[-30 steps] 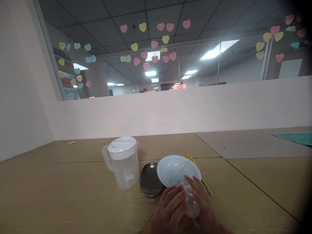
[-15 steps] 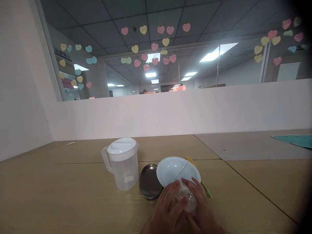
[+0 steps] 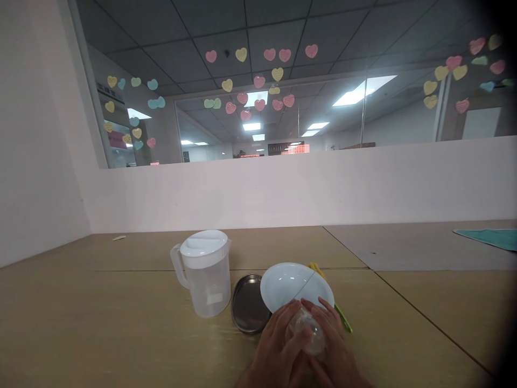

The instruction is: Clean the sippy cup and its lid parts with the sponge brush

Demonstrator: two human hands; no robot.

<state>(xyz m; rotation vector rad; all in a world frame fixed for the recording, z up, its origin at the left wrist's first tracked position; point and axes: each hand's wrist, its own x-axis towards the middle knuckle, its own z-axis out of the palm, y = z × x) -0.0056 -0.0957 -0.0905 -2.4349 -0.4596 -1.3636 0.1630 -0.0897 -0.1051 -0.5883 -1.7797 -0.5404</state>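
Object (image 3: 310,337), clear and rounded, clasped between left hand (image 3: 277,342) and right hand (image 3: 335,339)
White bowl (image 3: 278,288) is flanked by metal tray (image 3: 249,306).

it's a single head-worn cam, looking from the near side of the table (image 3: 121,323) forward and down across it. the left hand (image 3: 275,345) and right hand (image 3: 336,345) sit really close to the lens at the near edge, with the pale wall (image 3: 258,199) and the window (image 3: 331,40) way back on the far side, plus a bit of side wall (image 3: 36,161) on the left.
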